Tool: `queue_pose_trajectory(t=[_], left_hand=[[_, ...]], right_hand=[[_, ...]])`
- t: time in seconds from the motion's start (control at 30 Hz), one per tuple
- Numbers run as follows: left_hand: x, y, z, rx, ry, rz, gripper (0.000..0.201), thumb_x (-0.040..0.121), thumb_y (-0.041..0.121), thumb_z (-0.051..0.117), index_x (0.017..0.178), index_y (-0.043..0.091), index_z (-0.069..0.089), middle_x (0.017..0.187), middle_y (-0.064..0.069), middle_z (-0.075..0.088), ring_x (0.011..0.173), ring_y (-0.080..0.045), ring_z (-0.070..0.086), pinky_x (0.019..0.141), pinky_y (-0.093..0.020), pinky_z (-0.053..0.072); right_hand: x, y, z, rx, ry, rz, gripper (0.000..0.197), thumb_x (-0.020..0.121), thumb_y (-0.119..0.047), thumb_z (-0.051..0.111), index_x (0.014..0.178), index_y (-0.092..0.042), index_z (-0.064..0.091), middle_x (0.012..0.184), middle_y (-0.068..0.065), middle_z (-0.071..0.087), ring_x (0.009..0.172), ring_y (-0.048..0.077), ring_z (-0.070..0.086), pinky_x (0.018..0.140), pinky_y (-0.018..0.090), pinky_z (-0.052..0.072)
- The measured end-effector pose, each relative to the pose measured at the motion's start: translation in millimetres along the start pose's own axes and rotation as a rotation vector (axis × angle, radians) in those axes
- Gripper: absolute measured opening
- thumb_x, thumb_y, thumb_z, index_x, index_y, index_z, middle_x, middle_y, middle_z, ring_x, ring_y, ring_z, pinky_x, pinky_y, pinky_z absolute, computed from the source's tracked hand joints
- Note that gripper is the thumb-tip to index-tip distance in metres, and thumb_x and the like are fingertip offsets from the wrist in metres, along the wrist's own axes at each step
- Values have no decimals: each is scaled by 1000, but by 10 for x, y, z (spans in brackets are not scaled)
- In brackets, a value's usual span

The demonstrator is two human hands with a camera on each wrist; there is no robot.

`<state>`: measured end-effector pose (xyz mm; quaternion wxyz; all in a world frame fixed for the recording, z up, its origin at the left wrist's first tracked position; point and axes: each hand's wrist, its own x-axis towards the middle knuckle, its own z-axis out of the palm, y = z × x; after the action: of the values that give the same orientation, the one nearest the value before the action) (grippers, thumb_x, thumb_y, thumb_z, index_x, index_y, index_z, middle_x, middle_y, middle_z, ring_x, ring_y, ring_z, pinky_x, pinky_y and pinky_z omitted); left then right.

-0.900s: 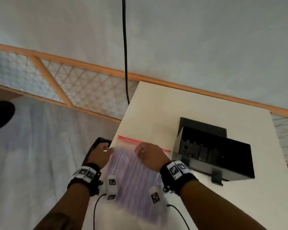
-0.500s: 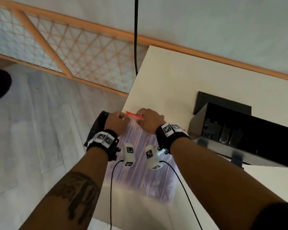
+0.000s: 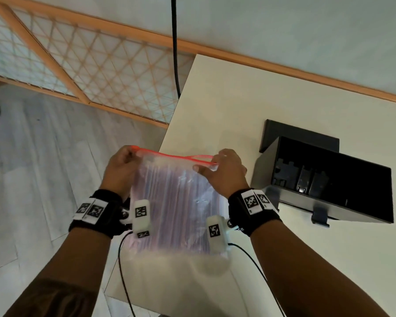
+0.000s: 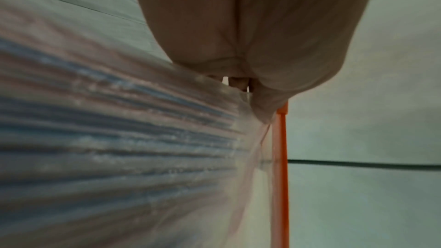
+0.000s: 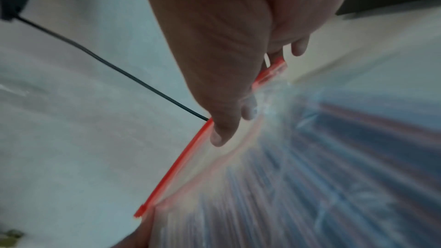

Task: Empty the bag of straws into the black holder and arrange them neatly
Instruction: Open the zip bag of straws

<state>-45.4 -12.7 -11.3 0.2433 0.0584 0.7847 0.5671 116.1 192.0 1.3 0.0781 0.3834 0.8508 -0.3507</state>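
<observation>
A clear zip bag (image 3: 176, 202) with a red seal strip (image 3: 176, 156) is full of purple-blue straws (image 3: 169, 209) and hangs upright over the table's near left edge. My left hand (image 3: 124, 163) pinches the left end of the seal. My right hand (image 3: 222, 168) pinches the right end, where the two red lips stand slightly parted. In the left wrist view the straws (image 4: 107, 139) lie along the bag beside the red strip (image 4: 281, 157). The right wrist view shows my thumb on the strip (image 5: 181, 163). The black holder (image 3: 329, 179) lies on its side to the right, its opening facing me.
The cream table (image 3: 238, 106) ends just left of the bag, with grey floor (image 3: 44, 179) beyond. A black cable (image 3: 175, 42) hangs down behind the table. A lattice panel (image 3: 89, 69) and wooden trim line the wall. Thin wrist cables (image 3: 124, 282) trail toward me.
My hands have moved apart from the middle of the seal to its two ends, stretching the top of the bag wide. The lips have begun to part at the right end.
</observation>
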Motion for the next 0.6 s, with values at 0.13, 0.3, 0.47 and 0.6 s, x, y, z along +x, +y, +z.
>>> queue_pose_trajectory(t=[0.13,0.3,0.47,0.6], left_hand=[[-197,65,-306,-274,-68,38,10,94,23,61,95,15,67,102,-3,74,89,-16,67,81,-29,52],[-578,138,-462,-502,-158,39,33,106,16,37,120,-4,59,110,-4,74,97,-18,71,85,-31,59],[-832,32,-406,-525,-279,-17,45,105,30,35,128,-3,55,135,-15,62,126,-28,59,102,-47,49],[-980,-42,-115,-260,-327,-24,58,82,10,76,133,12,48,128,-6,66,117,-20,65,94,-52,53]], right_hand=[[-203,-62,-132,166,104,-34,52,71,-64,81,68,-18,58,95,0,60,94,14,59,78,18,44],[-479,-167,-346,451,129,-87,48,69,-51,89,81,-10,66,74,-5,66,64,6,57,58,15,41],[-791,-99,-383,765,-6,-181,34,81,-29,86,75,-17,55,67,-6,52,64,9,47,63,25,41],[-917,-91,-357,973,-102,-257,28,85,-6,80,77,-17,56,89,0,74,88,22,67,84,40,53]])
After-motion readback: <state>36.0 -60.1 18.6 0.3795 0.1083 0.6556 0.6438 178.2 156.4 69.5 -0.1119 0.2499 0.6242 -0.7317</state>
